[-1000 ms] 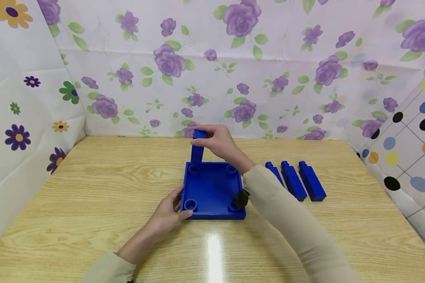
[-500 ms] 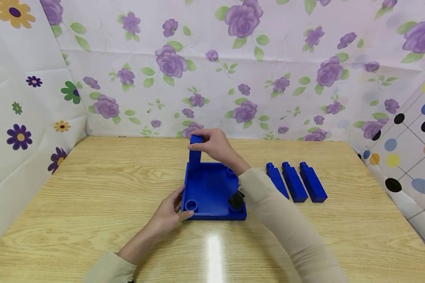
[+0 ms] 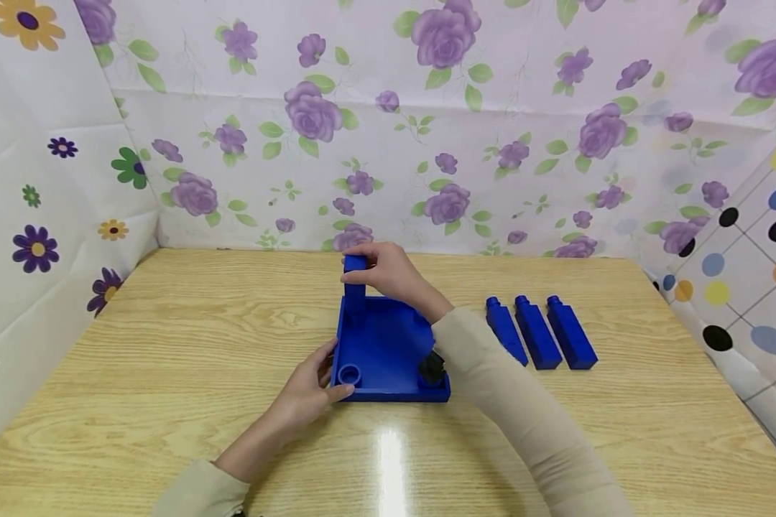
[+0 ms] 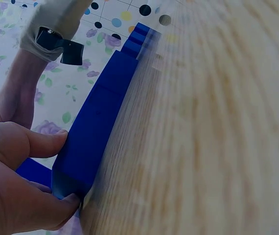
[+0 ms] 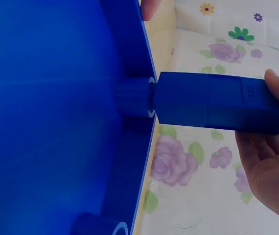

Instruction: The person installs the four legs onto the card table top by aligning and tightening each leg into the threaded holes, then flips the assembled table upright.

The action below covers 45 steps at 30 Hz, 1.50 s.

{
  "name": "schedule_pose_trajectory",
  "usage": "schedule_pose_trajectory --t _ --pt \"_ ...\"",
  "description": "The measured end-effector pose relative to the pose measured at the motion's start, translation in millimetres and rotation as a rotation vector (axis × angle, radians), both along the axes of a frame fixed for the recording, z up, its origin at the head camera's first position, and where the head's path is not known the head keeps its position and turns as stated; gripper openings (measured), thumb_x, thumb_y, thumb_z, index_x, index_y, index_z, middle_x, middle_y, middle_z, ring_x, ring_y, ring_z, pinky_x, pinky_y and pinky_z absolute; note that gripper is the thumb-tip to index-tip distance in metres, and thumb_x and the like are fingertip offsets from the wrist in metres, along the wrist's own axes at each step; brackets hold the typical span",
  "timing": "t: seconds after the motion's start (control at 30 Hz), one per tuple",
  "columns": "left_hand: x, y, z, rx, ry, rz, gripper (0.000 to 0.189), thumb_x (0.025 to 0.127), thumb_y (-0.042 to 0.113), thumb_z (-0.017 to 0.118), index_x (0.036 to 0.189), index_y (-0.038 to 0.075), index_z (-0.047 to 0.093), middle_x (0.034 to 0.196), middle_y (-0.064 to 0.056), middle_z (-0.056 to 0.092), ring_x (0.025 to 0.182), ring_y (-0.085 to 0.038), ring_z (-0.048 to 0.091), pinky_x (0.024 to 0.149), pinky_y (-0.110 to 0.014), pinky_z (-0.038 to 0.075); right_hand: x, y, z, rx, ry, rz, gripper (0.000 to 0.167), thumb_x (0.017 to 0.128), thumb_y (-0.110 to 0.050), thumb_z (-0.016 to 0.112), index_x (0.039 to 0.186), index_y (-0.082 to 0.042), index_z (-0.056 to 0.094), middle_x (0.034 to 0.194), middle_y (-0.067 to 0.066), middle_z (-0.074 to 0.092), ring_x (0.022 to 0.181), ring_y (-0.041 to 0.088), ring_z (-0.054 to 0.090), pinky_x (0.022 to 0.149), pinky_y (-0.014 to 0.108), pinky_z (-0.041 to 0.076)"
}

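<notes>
A blue square tabletop [image 3: 388,343] with raised edges lies underside up on the table, a round socket [image 3: 349,374] showing at its front left corner. My left hand [image 3: 302,393] grips that corner, thumb over the front rim and fingers along the side; the left wrist view shows the pinch close up. At the far left corner my right hand [image 3: 391,273] pinches the top of an upright blue table leg [image 3: 356,291] between thumb and fingers. In the right wrist view the lower end of the leg [image 5: 203,100] meets the corner socket [image 5: 137,98], its neck mostly hidden inside.
Three more blue legs, a left one [image 3: 506,334], a middle one [image 3: 538,335] and a right one [image 3: 572,334], lie side by side right of the tabletop. Floral sheets [image 3: 388,143] hang behind the wooden table [image 3: 200,345]. A black wrist camera [image 3: 432,368] overlaps the near right corner.
The leg has come down into the far left socket and stands straighter, with my right hand lower and slightly farther left. My left hand has kept its grip on the near corner.
</notes>
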State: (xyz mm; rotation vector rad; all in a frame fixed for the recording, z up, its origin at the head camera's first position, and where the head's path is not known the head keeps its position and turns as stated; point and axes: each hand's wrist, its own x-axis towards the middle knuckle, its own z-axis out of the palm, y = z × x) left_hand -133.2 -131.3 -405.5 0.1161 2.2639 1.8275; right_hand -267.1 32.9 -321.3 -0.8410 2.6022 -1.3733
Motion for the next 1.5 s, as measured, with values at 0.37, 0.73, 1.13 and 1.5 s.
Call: schedule_pose_trajectory --t 0.37,0.73,1.13,1.5 --pt "-0.4 -0.4 -1.9 0.008 0.013 -0.004 0.077 0.086 -0.012 0.064 0.150 -0.008 0.020 0.148 -0.029 0.030 0.137 -0.041 0.029 0.110 -0.046 0.032 -3.2 9 3.7 0.084 -0.055 0.120 0.053 0.092 -0.003 0.058 0.144 -0.006 0.047 0.088 0.005 0.060 0.075 0.017 0.054 0.063 0.023 0.043" --pt "-0.1 -0.5 -1.5 0.015 0.012 0.001 0.077 0.086 -0.014 0.063 0.150 -0.008 0.020 0.148 -0.030 0.030 0.136 -0.041 0.030 0.107 -0.045 0.035 -0.4 12 -6.5 0.018 -0.040 0.054 0.057 0.090 -0.015 0.070 0.142 -0.004 0.049 0.121 0.011 0.062 0.110 0.022 0.061 0.090 0.033 0.053" --pt "-0.3 -0.9 -2.0 0.013 0.018 0.000 0.077 0.086 -0.014 0.063 0.149 -0.009 0.021 0.147 -0.031 0.032 0.136 -0.041 0.031 0.107 -0.045 0.035 4.8 -2 -24.3 -0.052 0.073 -0.183 0.047 0.079 -0.027 0.082 0.110 -0.003 0.057 0.105 0.011 0.065 0.097 0.021 0.064 0.080 0.031 0.056" --pt "-0.1 -1.5 -2.6 0.026 0.016 -0.004 0.077 0.086 -0.014 0.063 0.149 -0.009 0.021 0.147 -0.031 0.031 0.136 -0.041 0.030 0.107 -0.046 0.035 7.9 -9 -27.3 -0.037 0.112 -0.245 0.044 0.077 -0.029 0.083 0.099 -0.005 0.053 0.094 0.008 0.063 0.087 0.019 0.063 0.073 0.030 0.055"
